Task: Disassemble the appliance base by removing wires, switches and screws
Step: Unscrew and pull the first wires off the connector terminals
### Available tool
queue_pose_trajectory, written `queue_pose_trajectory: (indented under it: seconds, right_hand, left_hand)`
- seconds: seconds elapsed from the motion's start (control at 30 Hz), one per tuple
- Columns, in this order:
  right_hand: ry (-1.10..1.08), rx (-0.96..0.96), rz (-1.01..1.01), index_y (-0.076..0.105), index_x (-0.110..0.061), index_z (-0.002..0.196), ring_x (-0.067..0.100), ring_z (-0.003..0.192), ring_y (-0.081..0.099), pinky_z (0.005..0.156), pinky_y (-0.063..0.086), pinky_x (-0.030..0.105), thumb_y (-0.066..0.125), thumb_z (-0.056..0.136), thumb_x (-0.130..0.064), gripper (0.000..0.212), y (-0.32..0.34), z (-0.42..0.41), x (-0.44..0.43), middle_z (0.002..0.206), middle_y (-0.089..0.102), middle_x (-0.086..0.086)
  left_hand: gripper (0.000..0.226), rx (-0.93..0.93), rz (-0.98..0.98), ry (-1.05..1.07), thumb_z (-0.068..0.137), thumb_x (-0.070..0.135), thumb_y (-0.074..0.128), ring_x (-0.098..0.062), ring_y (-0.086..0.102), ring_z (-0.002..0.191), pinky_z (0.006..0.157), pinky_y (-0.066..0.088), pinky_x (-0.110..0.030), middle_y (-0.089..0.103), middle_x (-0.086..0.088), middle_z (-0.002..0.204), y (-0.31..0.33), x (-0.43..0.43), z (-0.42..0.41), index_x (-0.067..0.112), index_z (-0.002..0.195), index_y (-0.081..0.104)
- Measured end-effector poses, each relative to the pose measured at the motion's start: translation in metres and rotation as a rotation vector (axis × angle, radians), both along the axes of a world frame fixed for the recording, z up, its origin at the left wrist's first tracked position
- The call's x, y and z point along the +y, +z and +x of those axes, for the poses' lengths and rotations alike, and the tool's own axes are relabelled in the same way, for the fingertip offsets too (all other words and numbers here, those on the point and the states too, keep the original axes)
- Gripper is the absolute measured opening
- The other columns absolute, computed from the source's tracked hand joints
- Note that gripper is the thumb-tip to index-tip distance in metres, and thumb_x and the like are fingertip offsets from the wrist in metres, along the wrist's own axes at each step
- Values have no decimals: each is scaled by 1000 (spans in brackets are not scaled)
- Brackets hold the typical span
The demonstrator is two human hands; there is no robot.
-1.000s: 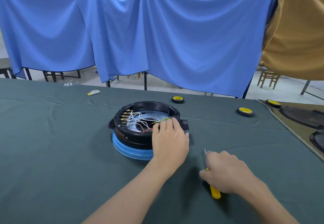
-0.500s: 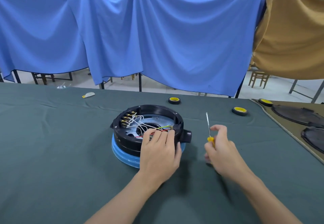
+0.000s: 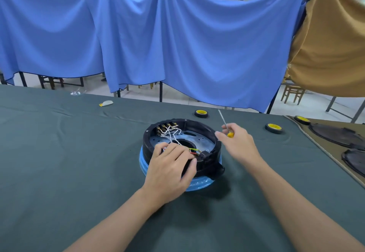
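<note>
A tape roll (image 3: 201, 113) and a second tape roll (image 3: 273, 128) are sitting on the green cloth (image 3: 79, 153) beyond my work. The appliance base (image 3: 207, 131), black on a blue ring, is lying open mid-table, with white wires (image 3: 169, 133) looping inside. My left hand (image 3: 169, 170) is covering and gripping its near rim. My right hand (image 3: 237, 141) is pinching a screwdriver (image 3: 223, 120) beside it, tip up.

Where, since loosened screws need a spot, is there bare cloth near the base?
Left of the base, wide bare cloth; also near the front edge, between the forearms. Crowded on the right: tape rolls, dark discs.
</note>
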State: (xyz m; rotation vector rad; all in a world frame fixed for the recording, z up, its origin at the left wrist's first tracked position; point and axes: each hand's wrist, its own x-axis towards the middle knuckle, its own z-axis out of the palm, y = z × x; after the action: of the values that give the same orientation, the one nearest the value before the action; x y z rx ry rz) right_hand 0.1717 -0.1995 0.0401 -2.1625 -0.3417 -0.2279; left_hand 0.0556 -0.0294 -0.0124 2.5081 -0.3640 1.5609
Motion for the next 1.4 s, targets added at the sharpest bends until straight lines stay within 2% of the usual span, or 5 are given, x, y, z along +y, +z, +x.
queue_pose_trajectory:
  seconds: [0.23,0.43,0.77,1.07,1.4]
  right_hand:
    - [43,283,209,56,-12,123,21,60,46,46,41,27,51,96,-15,28,-14,10,15,79,53,8]
    - [10,124,128,57,-31,91,19,77,55,55,44,25,47,95,-24,13,-24,-20,0,76,60,-7]
    - [20,154,78,54,-32,100,5,77,60,45,47,20,65,84,-43,22,-16,-23,-28,98,62,-12]
    - [52,398,374,63,-16,97,5,34,45,46,44,25,51,98,-29,18,-19,2,-11,71,63,-1]
    - [15,447,386,59,-16,96,7,39,39,41,33,22,65,90,-29,16,-17,-36,-25,89,62,0]
  left_hand:
    - [75,466,-1171,401,90,40,56,-26,10,143,111,19,-44,12,-12,160,23,-19,0,6,148,23]
    - [51,572,-1310,270,98,37,40,-33,33,135,112,27,-49,44,-10,144,19,1,5,16,145,35]
    - [26,792,-1261,-64,102,30,42,-21,59,113,106,42,-41,63,-2,125,30,55,28,21,122,56]
    - [46,392,-119,226,94,41,46,-20,49,128,105,35,-36,53,-6,141,34,-39,13,11,124,62]
    - [68,578,69,297,89,56,22,-5,21,143,115,-6,-30,34,11,154,27,10,14,26,148,36]
